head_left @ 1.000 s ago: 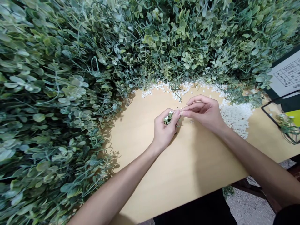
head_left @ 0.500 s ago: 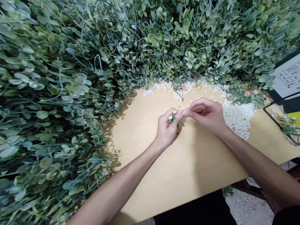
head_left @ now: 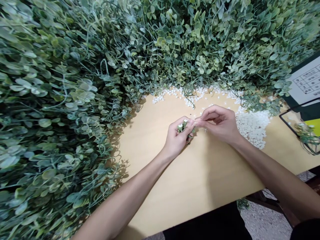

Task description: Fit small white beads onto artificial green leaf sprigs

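Green sprig (head_left: 185, 126), tipped with small white blooms, sits in my left hand (head_left: 175, 138) over the middle of the table (head_left: 172, 190); the thumb and curled fingers are closed on it and hide part of it from me. My right hand (head_left: 222, 122) meets the left at the fingertips in a closed pinch, but whatever is between those tips is too small for me to make out. Dense foliage (head_left: 75, 80) crowds the far and left sides, hemming in my workspace, its rounded leaves smooth and its stems thin and looping. White ring-like pieces (head_left: 159, 99) line its far edge. Partly behind my right wrist spreads a grainy white heap (head_left: 252, 128). At far right I see a thin black frame (head_left: 287, 124), a printed sheet (head_left: 306, 81) and something flat and yellow (head_left: 314, 124). The tabletop is smooth and pale.
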The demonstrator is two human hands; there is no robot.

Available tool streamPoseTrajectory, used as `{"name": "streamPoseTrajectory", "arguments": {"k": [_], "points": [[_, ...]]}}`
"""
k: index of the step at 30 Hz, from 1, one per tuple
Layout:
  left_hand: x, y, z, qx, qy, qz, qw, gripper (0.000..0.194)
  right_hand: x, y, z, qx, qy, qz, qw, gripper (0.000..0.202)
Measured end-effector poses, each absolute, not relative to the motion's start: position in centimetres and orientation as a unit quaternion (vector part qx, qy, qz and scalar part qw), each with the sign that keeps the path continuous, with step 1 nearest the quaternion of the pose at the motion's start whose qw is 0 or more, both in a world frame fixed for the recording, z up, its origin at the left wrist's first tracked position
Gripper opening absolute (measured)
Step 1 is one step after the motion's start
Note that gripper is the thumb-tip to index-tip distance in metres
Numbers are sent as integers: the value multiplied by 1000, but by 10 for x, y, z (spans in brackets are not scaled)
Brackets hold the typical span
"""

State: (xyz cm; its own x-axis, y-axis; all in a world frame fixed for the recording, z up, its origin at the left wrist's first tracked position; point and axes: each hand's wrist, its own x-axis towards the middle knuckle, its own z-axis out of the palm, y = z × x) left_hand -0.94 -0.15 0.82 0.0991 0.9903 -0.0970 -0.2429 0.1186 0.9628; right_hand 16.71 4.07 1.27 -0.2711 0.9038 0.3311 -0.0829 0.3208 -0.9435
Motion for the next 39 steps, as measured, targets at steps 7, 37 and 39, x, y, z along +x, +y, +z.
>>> {"name": "streamPoseTrajectory", "arguments": {"k": [7,37,39], "points": [[-8,2,8,399,432,521,620,41,167,46,10,-326,-609,506,517,38],[-9,0,13,508,323,520,607,52,257,-5,101,-271,-785,377,410,30],[-9,0,11,508,317,513,615,50,283,-20,113,-309,-781,357,409,22]]}}
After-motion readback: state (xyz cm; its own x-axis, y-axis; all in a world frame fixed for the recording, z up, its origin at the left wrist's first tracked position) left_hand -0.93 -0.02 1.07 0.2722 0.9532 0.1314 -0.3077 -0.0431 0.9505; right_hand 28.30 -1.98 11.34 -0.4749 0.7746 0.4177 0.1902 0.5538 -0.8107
